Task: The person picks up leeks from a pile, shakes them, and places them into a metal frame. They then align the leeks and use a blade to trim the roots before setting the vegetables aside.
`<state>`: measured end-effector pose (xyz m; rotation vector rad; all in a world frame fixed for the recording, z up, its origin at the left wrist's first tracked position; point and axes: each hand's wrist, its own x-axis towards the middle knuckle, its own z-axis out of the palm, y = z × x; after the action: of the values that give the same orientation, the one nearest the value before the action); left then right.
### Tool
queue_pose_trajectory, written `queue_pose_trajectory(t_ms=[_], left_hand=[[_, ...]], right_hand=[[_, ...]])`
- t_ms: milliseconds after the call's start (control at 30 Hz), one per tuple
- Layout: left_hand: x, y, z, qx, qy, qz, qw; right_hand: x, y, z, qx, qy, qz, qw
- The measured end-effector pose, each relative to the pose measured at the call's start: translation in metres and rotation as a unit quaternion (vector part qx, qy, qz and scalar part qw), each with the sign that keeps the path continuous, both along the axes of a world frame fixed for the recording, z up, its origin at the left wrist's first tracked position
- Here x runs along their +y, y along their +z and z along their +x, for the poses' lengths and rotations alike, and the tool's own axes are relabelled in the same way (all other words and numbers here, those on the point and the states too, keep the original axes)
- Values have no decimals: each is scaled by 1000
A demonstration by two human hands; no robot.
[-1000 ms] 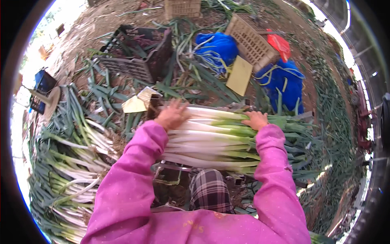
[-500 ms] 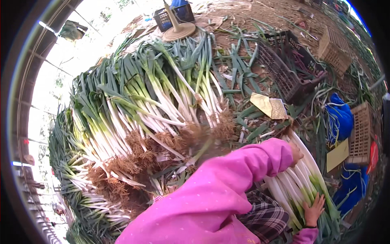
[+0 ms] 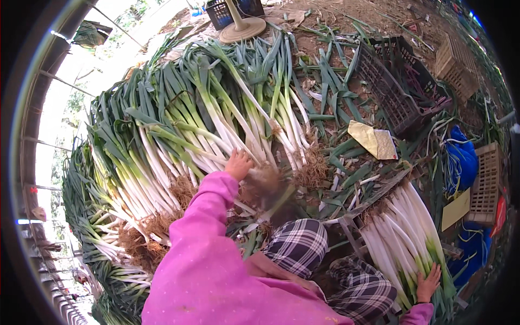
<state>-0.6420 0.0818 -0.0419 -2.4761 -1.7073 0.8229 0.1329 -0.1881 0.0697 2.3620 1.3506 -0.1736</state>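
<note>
At the centre my left hand (image 3: 238,164) has its fingers bent over a white leek stalk at the root side of a large pile of leeks (image 3: 216,116). These leeks have green tops pointing away and brown roots toward me. At the lower right, a bundle of leeks (image 3: 403,233) lies on a low metal frame (image 3: 355,238), roots away from me and leaves near. My right hand (image 3: 428,283) lies flat on the bundle's green part, fingers a little spread. The underside of my left hand is hidden.
A dark plastic crate (image 3: 398,97) stands at the far right, with yellowish paper (image 3: 374,140) on the leaf-strewn ground before it. Farther right are a blue bag (image 3: 460,161), a tan crate (image 3: 483,184) and a yellow card (image 3: 456,210). A round-based stand (image 3: 242,30) is at the back.
My left hand has moved left from the root end of the bundle to the large pile. My right hand stays on the bundle's leaves. The view has shifted slightly.
</note>
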Motion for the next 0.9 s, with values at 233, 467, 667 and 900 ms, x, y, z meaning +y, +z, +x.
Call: queue_pose_trajectory(t_ms=[233,467,667,900], left_hand=[[13,18,1,-56,-81,-41,994],[48,5,22,28,55,-65,996],[40,-10,7,13,35,-56,998],[24,-30,-16,44,-70,80,993]], right_hand=[[0,-1,7,-13,11,0,1000],[1,-1,5,23,-30,-3,999],[-6,-5,15,19,-9,2,1000],[-7,-7,14,24,-7,6,1000]])
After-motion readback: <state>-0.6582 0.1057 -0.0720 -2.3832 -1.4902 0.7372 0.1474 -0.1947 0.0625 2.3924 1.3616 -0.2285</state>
